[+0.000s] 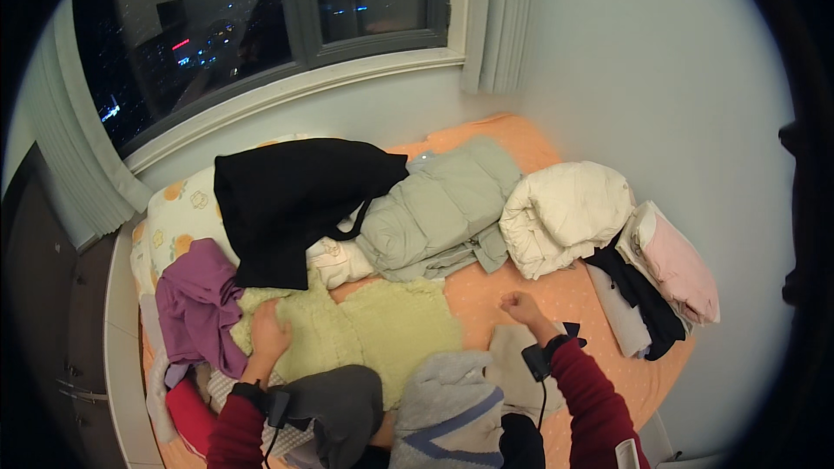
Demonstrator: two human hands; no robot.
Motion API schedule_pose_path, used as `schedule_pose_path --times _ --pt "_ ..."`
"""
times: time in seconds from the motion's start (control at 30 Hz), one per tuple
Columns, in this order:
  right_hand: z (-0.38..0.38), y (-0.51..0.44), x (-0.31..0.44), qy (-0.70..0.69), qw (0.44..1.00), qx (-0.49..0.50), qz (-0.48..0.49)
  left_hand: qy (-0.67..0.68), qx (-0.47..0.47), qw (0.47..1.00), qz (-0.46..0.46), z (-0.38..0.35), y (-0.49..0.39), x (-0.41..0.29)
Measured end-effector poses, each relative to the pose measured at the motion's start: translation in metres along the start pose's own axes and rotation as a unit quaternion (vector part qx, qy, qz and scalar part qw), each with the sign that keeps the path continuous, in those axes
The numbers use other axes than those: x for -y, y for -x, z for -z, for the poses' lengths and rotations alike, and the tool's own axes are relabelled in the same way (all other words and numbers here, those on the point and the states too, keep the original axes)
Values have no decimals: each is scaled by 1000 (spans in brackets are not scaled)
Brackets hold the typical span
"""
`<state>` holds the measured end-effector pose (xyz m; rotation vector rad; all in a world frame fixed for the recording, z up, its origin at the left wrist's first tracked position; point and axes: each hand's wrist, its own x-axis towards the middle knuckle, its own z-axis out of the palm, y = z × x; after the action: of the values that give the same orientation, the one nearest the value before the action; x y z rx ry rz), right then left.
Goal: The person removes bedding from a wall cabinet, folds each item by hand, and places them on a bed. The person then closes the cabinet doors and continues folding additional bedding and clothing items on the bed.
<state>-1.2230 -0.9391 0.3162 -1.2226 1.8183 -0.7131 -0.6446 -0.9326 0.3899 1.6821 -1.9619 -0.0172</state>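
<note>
A pale yellow-green fleecy garment (pixel 404 319) lies spread on the bed before me, with a fluffier, bunched part at its left. My left hand (pixel 270 333) rests on that fluffy part, fingers bent down into the pile; whether they pinch the fabric is hidden. To the right of the garment, my right hand (pixel 519 307) is curled over the orange bedsheet (pixel 482 286), and nothing shows in it. Closest to me are a dark grey garment (pixel 345 404) and a grey knit garment with a blue stripe (pixel 449 404). Folded beige cloth (pixel 521 365) lies below my right wrist.
A purple garment (pixel 199 306) and a red one (pixel 189 413) lie at left. Behind are a black garment (pixel 293 202), a sage-green puffer jacket (pixel 443 202) and a rolled cream puffer jacket (pixel 567 215). A pink folded bundle (pixel 677 267) lies near the right wall, below the window (pixel 260 26) side.
</note>
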Motion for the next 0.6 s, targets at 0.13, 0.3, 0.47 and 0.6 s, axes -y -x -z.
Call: schedule_pose_path --times 0.13,0.3,0.47,0.6 --pt "-28 10 -12 -263 954 26 -139 40 133 990 31 -93 -18 -38" --pt "-65 -26 34 -449 873 114 -156 66 238 943 221 -201 -33 -66" --pt "-107 -90 54 -438 884 131 -99 85 353 894 261 -255 28 -65" --pt "-143 -162 50 -372 909 133 131 98 382 882 257 -283 31 -42"
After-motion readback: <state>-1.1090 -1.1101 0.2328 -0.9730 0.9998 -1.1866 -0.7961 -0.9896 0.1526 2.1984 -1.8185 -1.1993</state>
